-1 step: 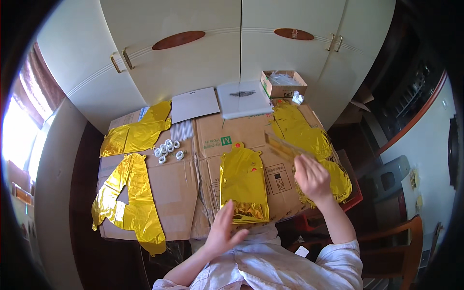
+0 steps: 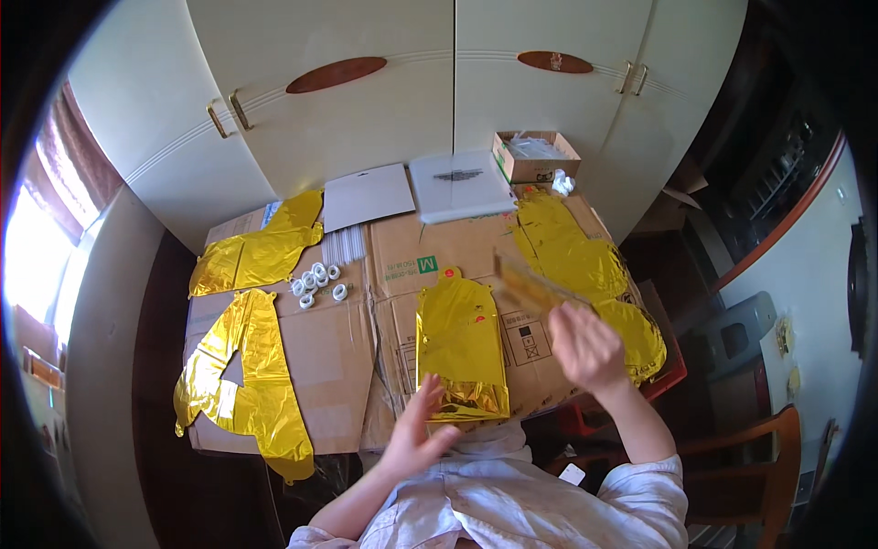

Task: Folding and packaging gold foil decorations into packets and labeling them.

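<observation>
A flat gold foil balloon, folded at its near end, lies in front of me on the cardboard-covered table. My left hand is open at its near left edge, thumb spread from the fingers; whether it touches the foil is unclear. My right hand is closed around one end of a flat golden strip, held to the right of the balloon. Motion blurs the strip, so its kind cannot be made out. Further right, beyond my right hand, lie more gold foil balloons, partly hidden by it.
Two gold foil pieces lie at the left. Beside them are several white ribbon rolls and a bundle of white sticks. A grey-white board, a clear bag and an open box stand along the cabinet.
My right hand has shifted slightly down and left, with the golden strip still in it. The left hand has moved a little left. The foil pieces have stayed in place.
</observation>
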{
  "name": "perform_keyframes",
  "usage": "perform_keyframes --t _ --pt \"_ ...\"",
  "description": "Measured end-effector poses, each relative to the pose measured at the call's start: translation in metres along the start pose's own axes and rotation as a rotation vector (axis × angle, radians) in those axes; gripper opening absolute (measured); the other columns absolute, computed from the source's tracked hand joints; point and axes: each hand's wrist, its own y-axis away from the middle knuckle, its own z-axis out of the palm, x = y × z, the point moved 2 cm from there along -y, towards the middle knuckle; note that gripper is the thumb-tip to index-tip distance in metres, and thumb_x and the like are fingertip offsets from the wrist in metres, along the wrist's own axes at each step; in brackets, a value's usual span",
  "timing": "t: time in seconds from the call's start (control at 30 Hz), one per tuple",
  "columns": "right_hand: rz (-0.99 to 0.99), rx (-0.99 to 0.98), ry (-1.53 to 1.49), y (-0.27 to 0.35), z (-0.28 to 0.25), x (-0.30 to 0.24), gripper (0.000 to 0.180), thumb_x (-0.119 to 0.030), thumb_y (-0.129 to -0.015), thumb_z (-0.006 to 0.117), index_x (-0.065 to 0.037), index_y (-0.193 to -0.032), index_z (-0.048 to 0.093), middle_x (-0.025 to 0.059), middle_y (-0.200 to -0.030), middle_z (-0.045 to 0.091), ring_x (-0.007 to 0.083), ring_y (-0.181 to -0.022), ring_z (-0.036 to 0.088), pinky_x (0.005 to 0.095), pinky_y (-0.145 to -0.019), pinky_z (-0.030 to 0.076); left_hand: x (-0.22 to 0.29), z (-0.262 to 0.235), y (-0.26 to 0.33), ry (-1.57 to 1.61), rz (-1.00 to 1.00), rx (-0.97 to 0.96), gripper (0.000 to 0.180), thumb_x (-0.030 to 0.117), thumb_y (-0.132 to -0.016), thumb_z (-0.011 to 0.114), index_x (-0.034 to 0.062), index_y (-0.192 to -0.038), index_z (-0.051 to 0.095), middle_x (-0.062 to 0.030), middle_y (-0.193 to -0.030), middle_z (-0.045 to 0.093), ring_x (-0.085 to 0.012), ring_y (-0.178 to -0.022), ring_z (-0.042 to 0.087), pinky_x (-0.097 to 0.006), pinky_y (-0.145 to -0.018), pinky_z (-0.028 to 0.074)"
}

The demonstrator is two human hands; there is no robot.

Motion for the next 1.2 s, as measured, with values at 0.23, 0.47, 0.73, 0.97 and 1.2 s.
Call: perform_keyframes --t 0.23,0.47,0.73,0.97,1.2 --pt "-0.28 -0.242 -0.49 0.019 -0.086 -0.111 0.03 -0.021 -0.088 0.06 -0.001 -0.108 0.068 0.0139 -0.103 0.071 0.022 -0.102 0.068 0.0356 -0.092 0.054 0.018 -0.032 -0.013 0.73 -0.304 -0.013 0.072 0.002 -0.091 0.057 0.0119 -0.153 0.021 -0.0124 -0.124 0.059 -0.0181 -0.1 0.065 -0.03 -0.081 0.055" --pt "0.329 -0.25 -0.69 0.061 -0.082 -0.116 0.039 -0.014 -0.077 0.07 -0.013 -0.115 0.066 0.0121 -0.118 0.061 0.0286 -0.111 0.058 0.0407 -0.094 0.047 -0.018 -0.028 0.055 0.347 -0.197 -0.011 0.062 -0.013 -0.088 0.048 0.0052 -0.147 0.038 -0.0049 -0.116 0.06 -0.0079 -0.09 0.062 -0.023 -0.079 0.051" --pt "1.121 -0.34 -1.12 0.151 -0.037 -0.17 0.043 -0.002 -0.085 0.068 -0.009 -0.127 0.06 0.0163 -0.131 0.041 0.0196 -0.096 0.059 0.026 -0.074 0.053 -0.047 -0.032 0.071 -0.025 -0.173 0.059 0.054 -0.009 -0.087 0.056 0.002 -0.139 0.049 -0.0074 -0.1 0.06 -0.0116 -0.086 0.065 -0.028 -0.077 0.056" --pt "0.972 -0.364 -1.003 0.117 -0.028 -0.144 0.035 0.001 -0.084 0.067 -0.007 -0.117 0.065 0.0143 -0.127 0.052 0.018 -0.076 0.063 0.0282 -0.069 0.053 -0.003 -0.037 0.033 -0.671 -0.087 0.008 0.055 0.014 -0.082 0.069 0.0035 -0.133 0.053 -0.015 -0.094 0.057 -0.0274 -0.076 0.064 -0.037 -0.067 0.056" --pt "0.84 -0.375 -0.949 0.106 -0.006 -0.125 0.03 -0.003 -0.085 0.065 -0.005 -0.114 0.066 0.0119 -0.121 0.059 0.0265 -0.088 0.068 0.0351 -0.073 0.056 0.003 -0.032 0.003 -0.987 0.004 0.047 0.054 0.027 -0.08 0.07 0.007 -0.129 0.056 -0.0117 -0.092 0.057 -0.0285 -0.086 0.061 -0.039 -0.069 0.054"
